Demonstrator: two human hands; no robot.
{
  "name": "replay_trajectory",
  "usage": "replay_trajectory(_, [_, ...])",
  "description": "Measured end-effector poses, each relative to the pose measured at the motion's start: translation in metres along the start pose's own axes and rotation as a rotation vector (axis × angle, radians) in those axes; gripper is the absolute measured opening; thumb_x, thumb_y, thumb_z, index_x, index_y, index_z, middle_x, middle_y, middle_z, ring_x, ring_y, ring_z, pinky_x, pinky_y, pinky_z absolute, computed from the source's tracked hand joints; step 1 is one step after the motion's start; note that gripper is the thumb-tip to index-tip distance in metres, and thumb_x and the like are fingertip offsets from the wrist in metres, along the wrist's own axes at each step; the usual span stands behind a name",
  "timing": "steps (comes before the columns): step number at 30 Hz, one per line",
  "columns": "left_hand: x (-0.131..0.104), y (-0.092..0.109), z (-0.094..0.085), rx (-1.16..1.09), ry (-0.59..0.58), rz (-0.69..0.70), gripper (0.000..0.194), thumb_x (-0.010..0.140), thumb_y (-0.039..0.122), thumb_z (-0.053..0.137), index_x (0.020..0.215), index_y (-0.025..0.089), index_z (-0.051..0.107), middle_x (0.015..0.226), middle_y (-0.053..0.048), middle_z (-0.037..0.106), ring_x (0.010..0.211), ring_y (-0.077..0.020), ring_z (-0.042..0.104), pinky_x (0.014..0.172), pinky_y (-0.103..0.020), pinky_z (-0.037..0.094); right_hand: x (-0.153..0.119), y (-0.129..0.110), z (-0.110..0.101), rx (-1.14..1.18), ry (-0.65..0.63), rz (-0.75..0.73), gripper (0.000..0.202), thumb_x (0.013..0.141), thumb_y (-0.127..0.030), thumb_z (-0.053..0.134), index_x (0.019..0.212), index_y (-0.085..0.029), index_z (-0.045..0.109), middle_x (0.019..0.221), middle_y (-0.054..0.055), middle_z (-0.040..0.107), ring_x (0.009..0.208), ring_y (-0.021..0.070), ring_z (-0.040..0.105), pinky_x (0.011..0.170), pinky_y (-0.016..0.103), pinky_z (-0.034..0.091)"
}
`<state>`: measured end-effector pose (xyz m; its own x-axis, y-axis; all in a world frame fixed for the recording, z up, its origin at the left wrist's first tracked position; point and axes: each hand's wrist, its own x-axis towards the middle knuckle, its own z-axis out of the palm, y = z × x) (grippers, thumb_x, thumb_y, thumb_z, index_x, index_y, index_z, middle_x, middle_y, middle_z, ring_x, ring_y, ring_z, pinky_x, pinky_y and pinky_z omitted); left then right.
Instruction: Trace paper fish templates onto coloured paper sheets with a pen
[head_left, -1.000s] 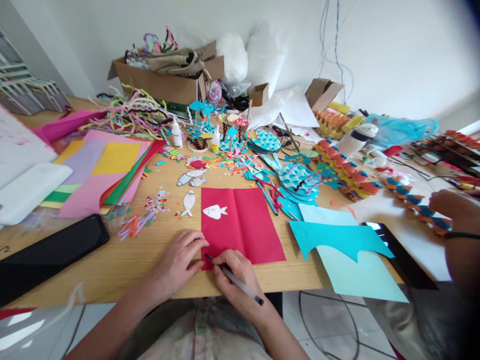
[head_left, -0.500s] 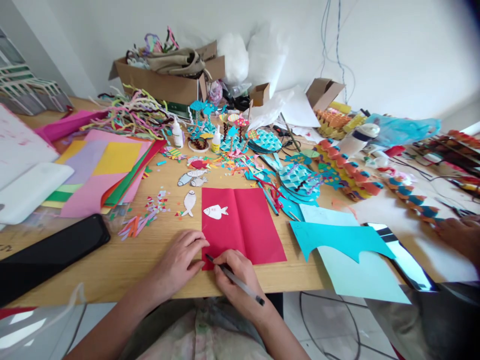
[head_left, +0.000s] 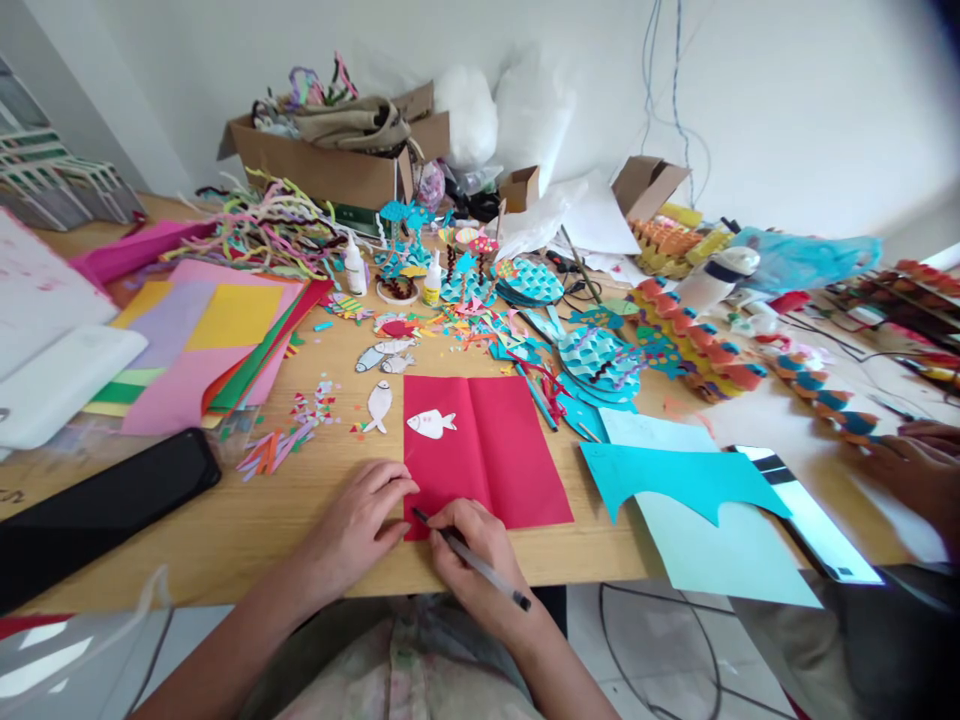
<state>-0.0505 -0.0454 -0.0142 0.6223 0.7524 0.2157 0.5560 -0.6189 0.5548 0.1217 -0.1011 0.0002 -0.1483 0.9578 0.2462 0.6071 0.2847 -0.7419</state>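
A creased red sheet of paper (head_left: pixel 517 470) lies flat at the table's front. My right hand (head_left: pixel 476 560) grips a pen (head_left: pixel 487 570), its tip low over the sheet's lower left part; whether it touches cannot be made out. My left hand (head_left: pixel 367 515) rests at the sheet's left edge with fingers loosely curved and thumb apart, holding nothing. On the sheet's upper left sits a white paper fish (head_left: pixel 430 424). Another white fish cutout (head_left: pixel 379 406) lies just left of the sheet, with small paper scraps (head_left: pixel 311 405) beyond it.
Coloured paper (head_left: pixel 236 320) and a black phone (head_left: pixel 112 515) lie left. Two glue bottles (head_left: pixel 355 268) stand behind. A turquoise cutout (head_left: pixel 675 475) and another phone (head_left: pixel 814 520) are right, near another person's hand (head_left: pixel 911 470). A cardboard box (head_left: pixel 322 165) stands at the back.
My hands, the pen and the red sheet look almost unmoved. At the far right, the other person's hand has shifted slightly inward, and a second hand shows there.
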Motion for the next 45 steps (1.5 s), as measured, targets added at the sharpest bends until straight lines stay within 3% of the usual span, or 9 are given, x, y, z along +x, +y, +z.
replay_trajectory(8, [0.000, 0.000, 0.000, 0.010, 0.004, 0.008, 0.036, 0.069, 0.002, 0.052, 0.100, 0.019, 0.055, 0.103, -0.005, 0.056, 0.100, -0.0213, 0.051, 0.087, -0.037, 0.045, -0.006, 0.001, -0.005, 0.150, 0.061, 0.085, 0.009, 0.076, -0.013, 0.049, 0.074, -0.020, 0.055, 0.063, -0.001, 0.057, 0.056, 0.0120, 0.053, 0.052, 0.021, 0.039])
replay_trajectory(11, [0.000, 0.000, -0.001, 0.021, 0.004, 0.020, 0.034, 0.069, 0.003, 0.054, 0.100, 0.018, 0.055, 0.103, -0.006, 0.056, 0.099, -0.0215, 0.051, 0.086, -0.037, 0.045, -0.015, 0.003, -0.016, 0.300, 0.162, 0.146, 0.006, 0.079, -0.018, 0.049, 0.074, -0.020, 0.052, 0.061, -0.003, 0.054, 0.053, 0.0115, 0.051, 0.049, 0.021, 0.038])
replay_trajectory(15, [0.000, 0.000, -0.003, 0.025, -0.006, 0.022, 0.032, 0.071, 0.006, 0.054, 0.100, 0.020, 0.055, 0.104, -0.005, 0.057, 0.100, -0.0210, 0.052, 0.087, -0.037, 0.045, -0.032, 0.003, -0.037, 0.377, 0.238, 0.089, 0.006, 0.082, -0.018, 0.048, 0.078, -0.021, 0.050, 0.066, -0.002, 0.054, 0.059, 0.0125, 0.052, 0.053, 0.023, 0.041])
replay_trajectory(20, [0.000, -0.001, -0.004, 0.016, -0.019, 0.020, 0.028, 0.073, 0.008, 0.052, 0.098, 0.020, 0.056, 0.103, -0.006, 0.057, 0.100, -0.0206, 0.053, 0.087, -0.036, 0.045, -0.050, 0.003, -0.054, 0.272, 0.236, 0.048, 0.009, 0.082, -0.015, 0.047, 0.075, -0.021, 0.047, 0.062, -0.003, 0.051, 0.056, 0.0116, 0.050, 0.053, 0.023, 0.038])
replay_trajectory(29, [-0.001, -0.003, -0.016, -0.022, 0.035, 0.002, 0.022, 0.081, 0.014, 0.041, 0.094, 0.021, 0.058, 0.098, -0.005, 0.061, 0.093, -0.0174, 0.058, 0.082, -0.030, 0.049, -0.071, 0.016, -0.053, 0.128, 0.199, 0.087, 0.009, 0.081, -0.018, 0.046, 0.072, -0.020, 0.047, 0.062, -0.002, 0.050, 0.055, 0.0114, 0.050, 0.051, 0.022, 0.037])
replay_trajectory(36, [-0.001, -0.005, -0.019, 0.025, 0.112, 0.040, 0.021, 0.084, 0.018, 0.039, 0.087, 0.021, 0.059, 0.089, -0.004, 0.064, 0.085, -0.0158, 0.061, 0.077, -0.026, 0.050, -0.069, 0.018, -0.051, 0.102, 0.209, 0.053, 0.010, 0.081, -0.016, 0.046, 0.072, -0.020, 0.046, 0.062, -0.002, 0.051, 0.056, 0.0114, 0.051, 0.052, 0.021, 0.038])
replay_trajectory(45, [0.005, -0.009, -0.022, 0.066, 0.102, 0.037, 0.022, 0.084, 0.017, 0.038, 0.088, 0.022, 0.059, 0.088, -0.003, 0.064, 0.084, -0.0153, 0.061, 0.075, -0.025, 0.050, -0.058, 0.019, -0.054, 0.024, 0.237, -0.058, 0.007, 0.082, -0.015, 0.045, 0.077, -0.020, 0.047, 0.063, -0.003, 0.049, 0.056, 0.0116, 0.052, 0.052, 0.021, 0.039])
